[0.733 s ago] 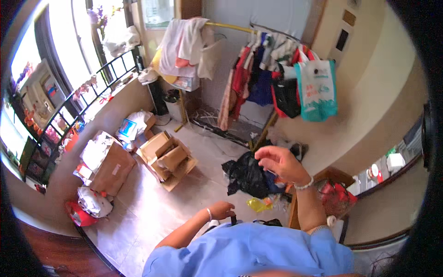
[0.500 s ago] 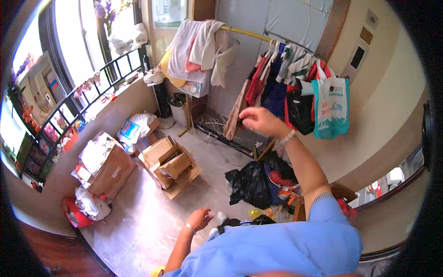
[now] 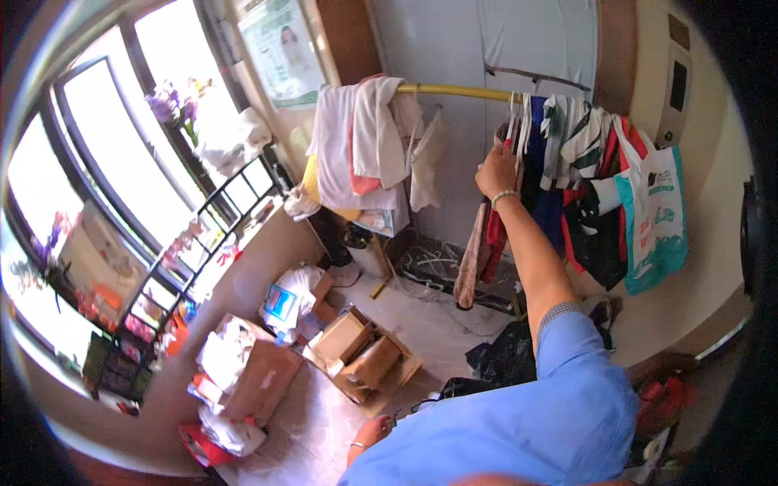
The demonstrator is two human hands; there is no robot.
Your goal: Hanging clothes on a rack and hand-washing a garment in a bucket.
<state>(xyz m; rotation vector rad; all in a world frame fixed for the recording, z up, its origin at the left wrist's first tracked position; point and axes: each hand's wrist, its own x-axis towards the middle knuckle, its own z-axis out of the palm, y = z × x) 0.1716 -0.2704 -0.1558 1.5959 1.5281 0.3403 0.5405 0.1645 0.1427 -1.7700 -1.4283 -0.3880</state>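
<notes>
My right hand (image 3: 497, 174), a beaded bracelet on its wrist, is raised to the clothes on the yellow rail (image 3: 458, 91). Its fingers are closed at the upper part of a tan patterned garment (image 3: 470, 271), which hangs below the hand; the exact grip is partly hidden. Beside it hang a dark red garment (image 3: 496, 243), a dark blue one (image 3: 551, 212) and a green-and-white striped one (image 3: 579, 134). Low in front of me, partly behind my blue sleeve, is my left hand (image 3: 375, 431), with its fingers mostly out of sight.
A white and teal bag (image 3: 660, 219) hangs at the rail's right, towels (image 3: 381, 142) at its left. Open cardboard boxes (image 3: 356, 356) and a fuller carton (image 3: 263, 377) stand on the floor. Black plastic bags (image 3: 506, 356) lie below the clothes. Windows with a black railing (image 3: 203, 235) are at left.
My right hand has risen from in front of the clothes to the tan garment's upper part, and its fingers have closed. My left hand is lower in view. The view has shifted toward the rail.
</notes>
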